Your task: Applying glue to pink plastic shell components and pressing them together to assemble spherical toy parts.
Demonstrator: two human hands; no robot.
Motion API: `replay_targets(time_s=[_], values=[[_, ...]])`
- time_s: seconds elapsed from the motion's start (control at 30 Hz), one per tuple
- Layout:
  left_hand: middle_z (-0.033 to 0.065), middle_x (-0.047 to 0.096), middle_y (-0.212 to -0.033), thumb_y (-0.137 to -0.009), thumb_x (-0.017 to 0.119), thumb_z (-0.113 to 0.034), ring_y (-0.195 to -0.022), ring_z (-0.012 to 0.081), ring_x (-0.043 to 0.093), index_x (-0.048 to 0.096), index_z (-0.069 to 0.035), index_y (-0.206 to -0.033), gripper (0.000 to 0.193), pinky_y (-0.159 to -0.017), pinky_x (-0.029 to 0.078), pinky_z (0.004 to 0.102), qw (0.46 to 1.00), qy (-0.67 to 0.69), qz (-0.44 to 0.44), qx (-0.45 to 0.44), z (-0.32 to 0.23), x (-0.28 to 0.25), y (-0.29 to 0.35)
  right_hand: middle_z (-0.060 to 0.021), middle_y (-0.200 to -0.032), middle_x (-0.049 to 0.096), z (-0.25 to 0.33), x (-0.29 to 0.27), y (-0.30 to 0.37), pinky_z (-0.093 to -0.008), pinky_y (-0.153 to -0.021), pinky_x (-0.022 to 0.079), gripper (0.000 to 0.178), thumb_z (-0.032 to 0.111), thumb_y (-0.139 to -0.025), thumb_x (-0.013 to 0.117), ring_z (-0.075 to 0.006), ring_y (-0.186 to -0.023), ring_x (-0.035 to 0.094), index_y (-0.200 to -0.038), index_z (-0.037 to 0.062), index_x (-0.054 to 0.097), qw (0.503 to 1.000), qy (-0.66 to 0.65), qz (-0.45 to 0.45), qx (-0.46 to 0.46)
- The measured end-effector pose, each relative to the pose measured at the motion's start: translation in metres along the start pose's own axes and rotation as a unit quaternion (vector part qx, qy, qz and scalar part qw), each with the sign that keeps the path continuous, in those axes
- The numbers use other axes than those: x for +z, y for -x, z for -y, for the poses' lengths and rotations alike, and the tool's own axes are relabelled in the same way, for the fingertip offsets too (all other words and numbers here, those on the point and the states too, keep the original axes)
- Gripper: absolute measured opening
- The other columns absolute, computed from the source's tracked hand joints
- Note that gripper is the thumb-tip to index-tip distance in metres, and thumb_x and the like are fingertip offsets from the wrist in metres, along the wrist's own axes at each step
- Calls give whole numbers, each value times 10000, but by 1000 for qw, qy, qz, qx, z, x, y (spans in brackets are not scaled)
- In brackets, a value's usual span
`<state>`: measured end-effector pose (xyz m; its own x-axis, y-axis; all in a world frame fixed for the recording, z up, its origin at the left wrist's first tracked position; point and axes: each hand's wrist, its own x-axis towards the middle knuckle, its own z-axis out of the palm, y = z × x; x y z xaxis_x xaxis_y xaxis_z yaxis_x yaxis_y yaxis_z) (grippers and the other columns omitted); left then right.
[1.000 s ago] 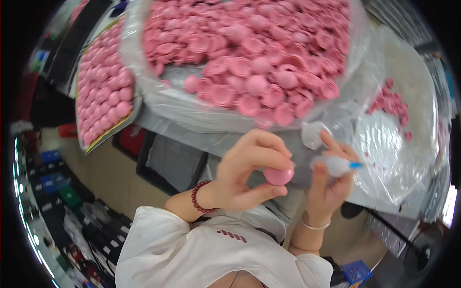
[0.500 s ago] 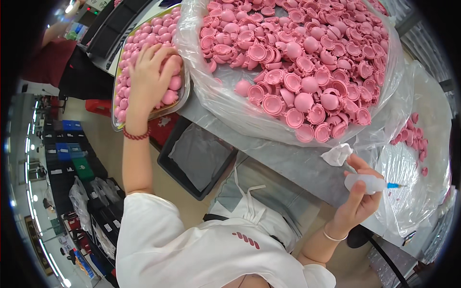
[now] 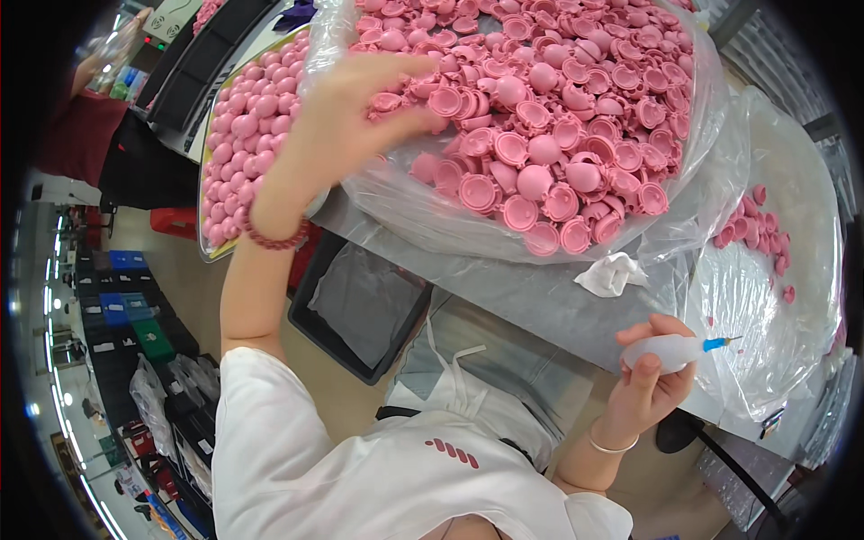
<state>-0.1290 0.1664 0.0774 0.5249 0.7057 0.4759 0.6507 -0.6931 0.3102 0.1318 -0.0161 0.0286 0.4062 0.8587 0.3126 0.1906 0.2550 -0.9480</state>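
My left hand (image 3: 346, 117), a little blurred, hangs over the near left edge of a heap of pink plastic half-shells (image 3: 540, 144). Its thumb and fingers are spread apart with nothing visible between them. The shells lie loose in a large clear plastic bag (image 3: 409, 220). Beside my left wrist is a tray (image 3: 210, 256) full of round pink balls (image 3: 247, 126). At the right, my right hand (image 3: 650, 382) is closed around a translucent white squeeze bottle (image 3: 661, 353). Its blue needle tip (image 3: 717, 344) points to the right.
A crumpled white cloth (image 3: 612, 274) lies on the grey table (image 3: 468, 292). Further right, small pink pieces (image 3: 751, 225) rest on clear plastic sheeting (image 3: 747, 333). Below the table edge is a black bin (image 3: 360, 310) with a grey liner. Another person (image 3: 81, 135) stands at the far left.
My left hand has left the balls in the tray and moved right to the half-shells. My right hand, with the bottle, has shifted slightly left and down, away from the white cloth.
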Motion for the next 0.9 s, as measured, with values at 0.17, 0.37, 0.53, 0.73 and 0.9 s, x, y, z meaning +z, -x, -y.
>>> replay_targets(time_s=[0.17,0.37,0.53,0.73,0.9], values=[[89,576,-796,-720,570,-79,-728,226,531,570,-18,-819,117,-663,409,290,992,-76,6,101,-1,27,-10,-94,-661,562,7,-12,9,-181,-471,336,407,324,-742,595,-73,-490,441,-917,-26,483,999,-35,-10,35],[72,582,-773,-688,622,-85,-797,227,557,554,-30,-823,161,-681,437,297,981,192,-22,28,-88,19,11,-184,-823,567,13,-25,13,-264,-586,426,383,315,-766,561,-171,-634,538,-878,-37,457,961,-249,47,111],[119,566,-851,-592,720,-65,-812,203,567,533,-20,-883,349,-657,467,291,878,468,96,31,-140,73,42,-229,-961,523,13,5,11,-290,-638,449,315,220,-768,561,-195,-674,558,-900,-39,440,926,-333,131,119],[176,509,-1016,-553,769,-236,-850,194,547,496,44,-969,571,-742,440,292,626,734,173,-198,-160,96,48,-213,-910,530,-4,-4,25,-326,-594,471,298,189,-754,576,-252,-712,565,-936,-10,447,913,-391,116,-4],[128,580,-845,-568,762,-222,-799,163,558,513,30,-954,523,-678,456,262,636,708,123,-282,-163,91,61,-101,-601,501,10,-3,14,-231,-451,389,455,453,-772,502,-141,-478,462,-890,33,370,975,-214,22,50]])
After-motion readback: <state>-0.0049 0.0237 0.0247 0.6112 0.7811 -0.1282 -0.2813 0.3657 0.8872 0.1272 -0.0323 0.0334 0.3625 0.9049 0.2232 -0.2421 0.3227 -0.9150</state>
